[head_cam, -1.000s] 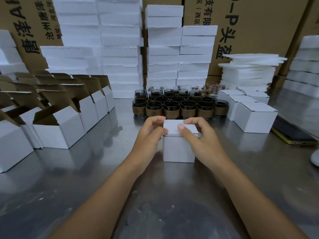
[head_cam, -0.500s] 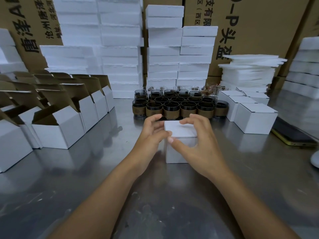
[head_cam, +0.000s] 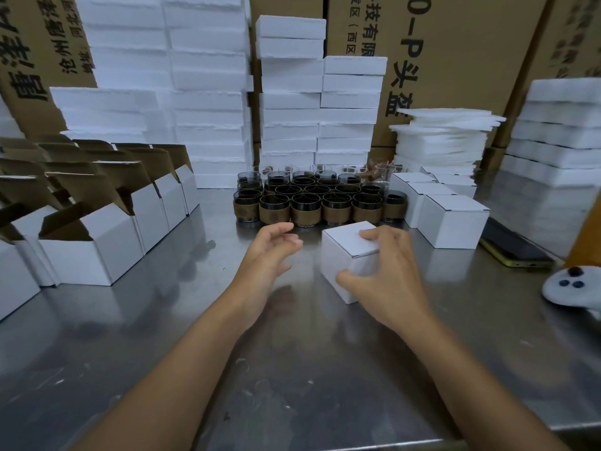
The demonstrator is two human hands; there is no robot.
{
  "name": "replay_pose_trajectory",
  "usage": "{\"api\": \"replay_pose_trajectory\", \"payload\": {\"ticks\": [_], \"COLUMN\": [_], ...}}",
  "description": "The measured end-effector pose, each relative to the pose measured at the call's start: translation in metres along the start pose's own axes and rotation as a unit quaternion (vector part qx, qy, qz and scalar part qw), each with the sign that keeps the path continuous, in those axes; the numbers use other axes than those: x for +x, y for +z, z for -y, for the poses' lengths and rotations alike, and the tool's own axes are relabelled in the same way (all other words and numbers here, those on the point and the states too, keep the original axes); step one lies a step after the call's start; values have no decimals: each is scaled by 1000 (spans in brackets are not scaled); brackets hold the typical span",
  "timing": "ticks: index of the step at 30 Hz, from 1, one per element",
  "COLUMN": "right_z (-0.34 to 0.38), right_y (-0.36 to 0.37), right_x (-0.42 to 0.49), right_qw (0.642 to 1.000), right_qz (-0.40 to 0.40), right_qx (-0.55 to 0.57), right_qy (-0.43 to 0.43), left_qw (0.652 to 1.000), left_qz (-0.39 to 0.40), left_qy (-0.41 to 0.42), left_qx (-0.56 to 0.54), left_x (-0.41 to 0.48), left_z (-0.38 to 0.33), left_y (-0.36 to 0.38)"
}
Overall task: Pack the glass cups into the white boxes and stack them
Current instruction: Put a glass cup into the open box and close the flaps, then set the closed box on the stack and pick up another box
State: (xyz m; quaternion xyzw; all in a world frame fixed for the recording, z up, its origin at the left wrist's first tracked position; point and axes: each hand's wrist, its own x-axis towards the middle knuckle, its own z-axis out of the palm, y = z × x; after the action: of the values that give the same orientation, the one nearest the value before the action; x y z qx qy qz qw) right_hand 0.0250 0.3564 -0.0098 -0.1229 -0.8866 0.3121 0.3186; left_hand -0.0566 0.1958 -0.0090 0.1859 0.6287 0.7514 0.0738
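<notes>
A closed white box [head_cam: 341, 255] sits turned at an angle on the steel table [head_cam: 292, 369], in the middle. My right hand [head_cam: 390, 275] grips it, fingers over the lid and thumb against its near side. My left hand [head_cam: 271, 252] hovers just left of the box, fingers loosely curled, holding nothing. Behind stand several glass cups [head_cam: 305, 206] with brown sleeves, packed in rows. Closed white boxes [head_cam: 452, 222] stand in a row at the right.
Open white boxes [head_cam: 97, 242] with raised brown flaps fill the left side. White foam blocks [head_cam: 289, 109] and foam sheets [head_cam: 445, 138] are piled at the back before cardboard cartons. A phone [head_cam: 514, 252] and a white controller [head_cam: 572, 288] lie at the right.
My left hand has let go of the box and drawn away to the left. My right hand has turned the box and shifted it to the right.
</notes>
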Motion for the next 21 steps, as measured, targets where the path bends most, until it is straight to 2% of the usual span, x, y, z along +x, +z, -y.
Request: {"api": "replay_pose_trajectory", "payload": {"ticks": [10,14,21], "right_z": [-70,-85,-94], "right_y": [-93,-104,-95], "right_x": [19,26,39], "right_qw": [982,967,953], "right_qz": [-32,-67,-102], "right_qx": [-132,-210,-256], "right_qy": [129,131,130], "left_qw": [1000,1000,1000], "left_qz": [10,13,14], "left_qy": [0,1,-6], "left_qx": [5,7,16], "left_x": [-3,-6,-9], "left_z": [-3,-5,-6], "left_y": [0,1,3]}}
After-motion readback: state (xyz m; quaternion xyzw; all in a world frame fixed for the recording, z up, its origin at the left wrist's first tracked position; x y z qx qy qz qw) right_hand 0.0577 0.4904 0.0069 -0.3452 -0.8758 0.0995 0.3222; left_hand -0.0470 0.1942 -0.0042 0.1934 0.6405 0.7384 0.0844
